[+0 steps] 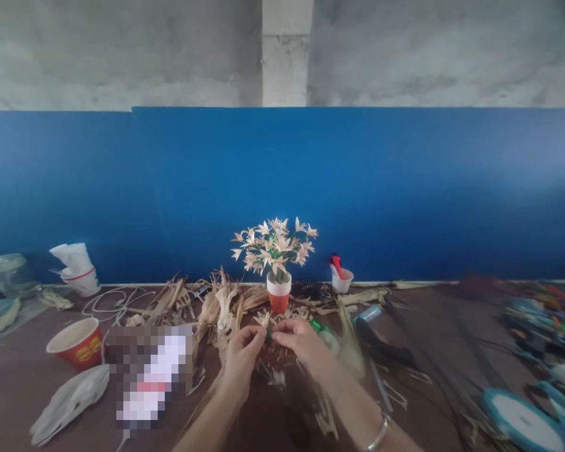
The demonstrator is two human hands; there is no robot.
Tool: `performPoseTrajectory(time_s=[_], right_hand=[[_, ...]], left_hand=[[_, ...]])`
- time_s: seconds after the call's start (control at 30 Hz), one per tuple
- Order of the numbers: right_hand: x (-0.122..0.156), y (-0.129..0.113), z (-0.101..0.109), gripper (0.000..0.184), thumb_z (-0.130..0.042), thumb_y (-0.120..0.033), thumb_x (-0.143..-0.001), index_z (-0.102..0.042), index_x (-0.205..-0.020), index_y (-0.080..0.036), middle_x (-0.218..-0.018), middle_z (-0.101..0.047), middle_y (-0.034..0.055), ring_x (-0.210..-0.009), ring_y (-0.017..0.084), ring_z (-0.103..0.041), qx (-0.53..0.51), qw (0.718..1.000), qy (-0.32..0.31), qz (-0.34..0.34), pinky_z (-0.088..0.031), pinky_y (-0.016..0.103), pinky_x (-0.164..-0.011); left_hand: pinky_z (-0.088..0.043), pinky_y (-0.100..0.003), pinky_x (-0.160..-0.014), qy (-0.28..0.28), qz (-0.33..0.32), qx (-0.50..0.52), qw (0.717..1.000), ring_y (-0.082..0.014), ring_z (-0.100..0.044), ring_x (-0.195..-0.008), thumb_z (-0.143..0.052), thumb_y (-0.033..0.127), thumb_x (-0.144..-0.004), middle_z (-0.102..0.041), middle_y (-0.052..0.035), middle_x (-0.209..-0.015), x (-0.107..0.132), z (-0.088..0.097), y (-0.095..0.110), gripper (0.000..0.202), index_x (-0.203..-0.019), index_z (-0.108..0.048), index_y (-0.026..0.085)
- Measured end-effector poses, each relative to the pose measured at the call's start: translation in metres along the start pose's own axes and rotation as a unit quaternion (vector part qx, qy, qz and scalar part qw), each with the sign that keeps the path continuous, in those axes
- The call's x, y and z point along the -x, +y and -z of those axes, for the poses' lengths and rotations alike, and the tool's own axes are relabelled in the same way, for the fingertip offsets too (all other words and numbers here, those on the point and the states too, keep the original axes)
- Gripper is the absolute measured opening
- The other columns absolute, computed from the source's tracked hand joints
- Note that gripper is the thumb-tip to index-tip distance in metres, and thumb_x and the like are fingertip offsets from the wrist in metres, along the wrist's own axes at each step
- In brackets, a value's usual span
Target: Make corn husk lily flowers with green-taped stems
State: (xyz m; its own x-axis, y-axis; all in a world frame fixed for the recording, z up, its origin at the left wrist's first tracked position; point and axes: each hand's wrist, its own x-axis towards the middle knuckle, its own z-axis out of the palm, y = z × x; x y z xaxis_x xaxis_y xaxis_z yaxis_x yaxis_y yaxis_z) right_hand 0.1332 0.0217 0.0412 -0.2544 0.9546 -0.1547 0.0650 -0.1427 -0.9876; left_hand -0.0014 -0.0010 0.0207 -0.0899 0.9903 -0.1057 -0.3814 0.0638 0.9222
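Observation:
A small pale husk-like flower (pixel 263 319) with a green base stands between my hands. My left hand (pixel 245 351) pinches it low down, thumb against fingers. From the other side my right hand (pixel 302 341) is closed in a pinch at the green part; whether it grips the stem or a strip of green tape cannot be made out. Just beyond them, an orange and white pot (pixel 279 302) holds a bunch of similar cream flowers (pixel 277 246) on green stems. Beside my right hand lies a roll of green tape (pixel 328 339), partly hidden by the hand.
Dried corn husks (pixel 223 301) lie heaped behind my left hand. A red paper bowl (pixel 78 344) and a blurred-out white object (pixel 155 380) are at left. A white cup (pixel 341 280) holds something red. Scissors-like dark tools, cables and a blue ribbon spool (pixel 522 420) lie at right.

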Motion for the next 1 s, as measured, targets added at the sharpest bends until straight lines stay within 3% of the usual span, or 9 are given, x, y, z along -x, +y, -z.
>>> performPoseTrajectory(time_s=[0.13, 0.27, 0.53, 0.83, 1.0], right_hand=[[0.001, -0.001, -0.003, 0.008, -0.059, -0.019, -0.067, -0.064, -0.071, -0.015, -0.059, -0.064, 0.0002, -0.053, 0.013, -0.057, 0.107, 0.989, 0.059, 0.083, -0.044, 0.023, -0.052], [0.007, -0.005, -0.005, 0.012, -0.055, -0.014, -0.07, -0.067, -0.072, -0.016, -0.069, -0.069, 0.0034, -0.065, 0.017, -0.062, 0.228, 0.95, 0.094, 0.189, -0.046, 0.026, -0.062], [0.012, -0.001, -0.008, 0.016, -0.049, -0.008, -0.075, -0.062, -0.076, -0.018, -0.072, -0.065, 0.0033, -0.069, 0.016, -0.06, 0.343, 0.88, 0.129, 0.302, -0.043, 0.026, -0.067], [0.012, 0.007, -0.011, 0.019, -0.047, -0.003, -0.076, -0.056, -0.075, -0.019, -0.075, -0.059, 0.0023, -0.071, 0.016, -0.055, 0.433, 0.817, 0.154, 0.349, -0.04, 0.026, -0.067], [0.008, 0.017, -0.014, 0.019, -0.045, -0.003, -0.078, -0.053, -0.072, -0.019, -0.072, -0.055, 0.0026, -0.07, 0.018, -0.051, 0.504, 0.76, 0.182, 0.368, -0.038, 0.029, -0.066]], left_hand=[[-0.036, -0.017, -0.039, 0.007, -0.001, -0.009, 1.0, -0.007, -0.048, -0.038, -0.076, 0.047, -0.055, -0.054, 0.004, -0.047, -0.002, 0.001, -0.003, 0.039, -0.068, -0.06, 0.014], [-0.036, -0.017, -0.038, 0.018, -0.007, -0.009, 1.0, -0.0074, -0.047, -0.038, -0.077, 0.048, -0.052, -0.052, 0.0062, -0.046, -0.004, 0.001, -0.006, 0.042, -0.074, -0.061, 0.015], [-0.037, -0.018, -0.041, -0.008, 0.004, -0.002, 1.0, -0.0076, -0.049, -0.041, -0.078, 0.046, -0.053, -0.057, 0.0025, -0.049, -0.006, 0.004, -0.006, 0.04, -0.072, -0.066, 0.012], [-0.033, -0.018, -0.038, 0.012, 0.018, 0.015, 1.0, -0.0072, -0.045, -0.036, -0.078, 0.049, -0.049, -0.052, 0.0041, -0.043, 0.0, -0.002, -0.004, 0.041, -0.063, -0.061, 0.013], [-0.033, -0.017, -0.039, 0.039, 0.023, 0.03, 0.999, -0.0076, -0.047, -0.038, -0.079, 0.043, -0.05, -0.055, 0.0019, -0.043, 0.005, -0.004, -0.004, 0.037, -0.064, -0.064, 0.012]])
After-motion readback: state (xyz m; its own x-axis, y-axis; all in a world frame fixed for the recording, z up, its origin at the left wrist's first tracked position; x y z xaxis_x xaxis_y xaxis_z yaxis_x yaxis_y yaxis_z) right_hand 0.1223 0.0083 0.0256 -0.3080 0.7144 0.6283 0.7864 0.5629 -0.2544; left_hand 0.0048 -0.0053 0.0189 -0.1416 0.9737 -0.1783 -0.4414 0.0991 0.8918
